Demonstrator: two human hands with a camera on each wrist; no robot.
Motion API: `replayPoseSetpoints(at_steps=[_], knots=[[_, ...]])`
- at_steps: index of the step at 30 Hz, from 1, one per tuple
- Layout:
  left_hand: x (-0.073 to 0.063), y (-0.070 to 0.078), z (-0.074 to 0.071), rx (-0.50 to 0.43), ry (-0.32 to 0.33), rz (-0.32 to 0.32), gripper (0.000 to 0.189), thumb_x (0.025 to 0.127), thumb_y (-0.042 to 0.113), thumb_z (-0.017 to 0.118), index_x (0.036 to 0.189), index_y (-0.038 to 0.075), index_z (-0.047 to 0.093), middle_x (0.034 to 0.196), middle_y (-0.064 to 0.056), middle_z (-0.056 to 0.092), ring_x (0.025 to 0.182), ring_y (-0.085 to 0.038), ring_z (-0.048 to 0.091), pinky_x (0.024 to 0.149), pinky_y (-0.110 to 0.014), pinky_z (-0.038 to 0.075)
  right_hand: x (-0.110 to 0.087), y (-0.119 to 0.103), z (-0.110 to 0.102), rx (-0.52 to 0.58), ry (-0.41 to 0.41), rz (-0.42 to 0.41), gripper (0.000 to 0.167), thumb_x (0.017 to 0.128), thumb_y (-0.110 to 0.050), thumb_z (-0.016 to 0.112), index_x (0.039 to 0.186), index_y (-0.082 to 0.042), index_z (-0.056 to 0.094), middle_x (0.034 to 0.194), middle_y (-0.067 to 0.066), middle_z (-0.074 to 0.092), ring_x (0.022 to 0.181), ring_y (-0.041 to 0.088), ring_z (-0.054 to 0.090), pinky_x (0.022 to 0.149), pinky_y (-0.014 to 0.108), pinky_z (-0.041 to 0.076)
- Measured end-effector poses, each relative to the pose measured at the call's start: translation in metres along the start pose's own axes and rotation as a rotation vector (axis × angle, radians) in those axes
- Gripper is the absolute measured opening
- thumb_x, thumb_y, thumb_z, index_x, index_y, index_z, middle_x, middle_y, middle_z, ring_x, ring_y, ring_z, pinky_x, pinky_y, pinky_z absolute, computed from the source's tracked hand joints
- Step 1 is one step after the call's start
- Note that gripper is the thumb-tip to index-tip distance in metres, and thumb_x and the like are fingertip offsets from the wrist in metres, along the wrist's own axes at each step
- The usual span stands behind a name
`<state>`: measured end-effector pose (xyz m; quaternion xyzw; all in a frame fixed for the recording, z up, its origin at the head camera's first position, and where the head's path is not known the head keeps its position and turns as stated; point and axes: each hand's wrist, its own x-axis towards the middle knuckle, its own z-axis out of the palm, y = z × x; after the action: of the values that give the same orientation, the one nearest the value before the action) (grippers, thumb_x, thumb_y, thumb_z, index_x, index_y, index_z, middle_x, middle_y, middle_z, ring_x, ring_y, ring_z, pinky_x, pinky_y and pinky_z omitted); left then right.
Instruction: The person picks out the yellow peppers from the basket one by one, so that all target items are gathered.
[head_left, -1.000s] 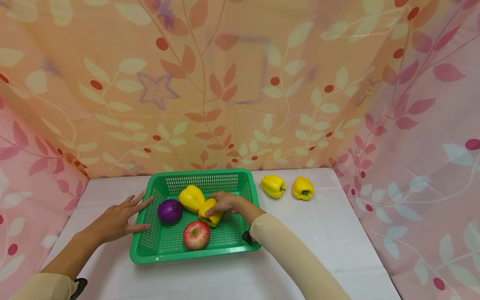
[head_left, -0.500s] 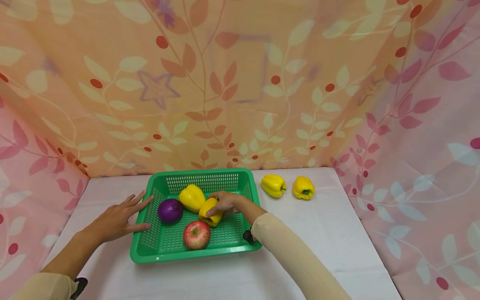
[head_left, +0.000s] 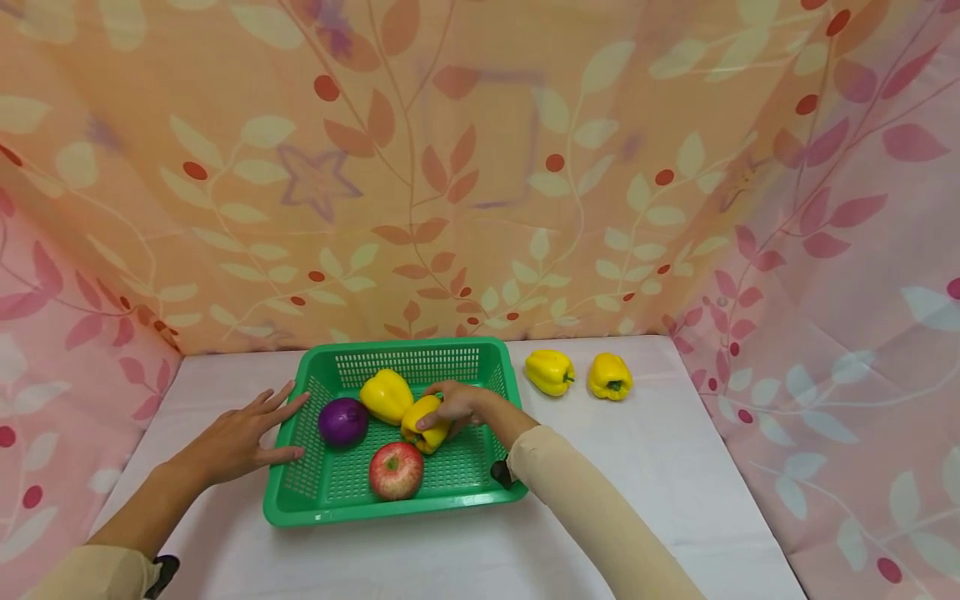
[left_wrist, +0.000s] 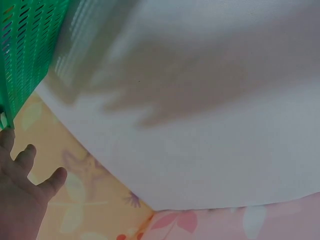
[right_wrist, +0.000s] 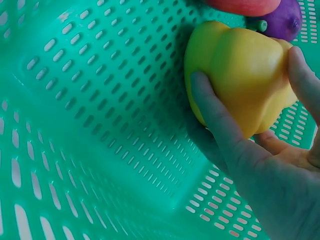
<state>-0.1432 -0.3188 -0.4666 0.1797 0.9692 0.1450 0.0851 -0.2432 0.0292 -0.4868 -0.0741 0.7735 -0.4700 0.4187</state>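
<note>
Inside the green basket (head_left: 352,510), my right hand (head_left: 459,403) grips a yellow bell pepper (head_left: 420,429). In the right wrist view, the thumb and fingers of that hand (right_wrist: 260,165) curl round the pepper (right_wrist: 240,75). A second yellow bell pepper (head_left: 387,397) lies right beside it, towards the back. To the left sits a round purple vegetable (head_left: 342,422), and a red apple (head_left: 396,471) lies near the front wall. My left hand (head_left: 238,437), fingers spread and straight, is at the basket's left rim; in the left wrist view its fingertips (left_wrist: 7,136) reach the rim.
Two more yellow bell peppers, one nearer (head_left: 550,372) and one farther right (head_left: 610,377), lie on the white tabletop (head_left: 637,467) to the right of the basket. A patterned cloth (head_left: 450,192) rises behind the table and along both sides.
The view has shifted very slightly. Both hands, the gripped bell pepper and the basket hold their places.
</note>
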Motion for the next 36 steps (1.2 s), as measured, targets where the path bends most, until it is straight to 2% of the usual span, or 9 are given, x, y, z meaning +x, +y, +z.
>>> replayPoseSetpoints(at_steps=[10, 16, 24, 32, 36], knots=[[0.002, 0.0, -0.003, 0.003, -0.007, -0.004, 0.09, 0.083, 0.06, 0.07, 0.154, 0.015, 0.038, 0.158, -0.024, 0.03, 0.137, -0.059, 0.029, 0.096, -0.077, 0.035, -0.007, -0.011, -0.017, 0.065, -0.033, -0.006, 0.064, 0.087, -0.013, 0.078, 0.142, -0.004, 0.046, 0.12, 0.015, 0.053, 0.099, 0.028, 0.06, 0.09, 0.054, 0.054], [0.001, 0.001, -0.003, 0.009, -0.009, -0.003, 0.089, 0.084, 0.059, 0.07, 0.154, 0.015, 0.038, 0.158, -0.023, 0.029, 0.137, -0.058, 0.029, 0.096, -0.076, 0.036, -0.021, -0.024, -0.029, 0.035, -0.045, -0.062, 0.064, 0.087, -0.016, 0.078, 0.142, -0.008, 0.047, 0.123, 0.014, 0.053, 0.102, 0.027, 0.062, 0.092, 0.055, 0.053], [0.001, 0.002, -0.003, 0.012, -0.003, 0.007, 0.089, 0.084, 0.058, 0.071, 0.154, 0.015, 0.037, 0.158, -0.024, 0.029, 0.137, -0.058, 0.029, 0.096, -0.076, 0.036, -0.052, -0.03, -0.046, -0.022, -0.068, -0.147, 0.069, 0.088, -0.015, 0.078, 0.147, -0.007, 0.043, 0.127, 0.016, 0.051, 0.102, 0.028, 0.061, 0.09, 0.052, 0.055], [-0.001, 0.003, -0.001, 0.021, 0.012, 0.016, 0.089, 0.084, 0.058, 0.071, 0.154, 0.015, 0.038, 0.158, -0.023, 0.029, 0.137, -0.058, 0.03, 0.095, -0.076, 0.036, -0.093, -0.018, -0.068, -0.035, -0.059, -0.214, 0.065, 0.089, -0.014, 0.076, 0.145, -0.008, 0.043, 0.127, 0.018, 0.051, 0.101, 0.029, 0.065, 0.086, 0.042, 0.058], [-0.002, 0.003, 0.0, 0.025, 0.019, 0.017, 0.089, 0.084, 0.058, 0.071, 0.154, 0.015, 0.038, 0.159, -0.023, 0.029, 0.136, -0.058, 0.03, 0.096, -0.076, 0.035, -0.112, -0.008, -0.082, -0.016, -0.054, -0.234, 0.067, 0.089, -0.014, 0.076, 0.146, -0.005, 0.041, 0.131, 0.02, 0.049, 0.104, 0.029, 0.064, 0.087, 0.042, 0.058]])
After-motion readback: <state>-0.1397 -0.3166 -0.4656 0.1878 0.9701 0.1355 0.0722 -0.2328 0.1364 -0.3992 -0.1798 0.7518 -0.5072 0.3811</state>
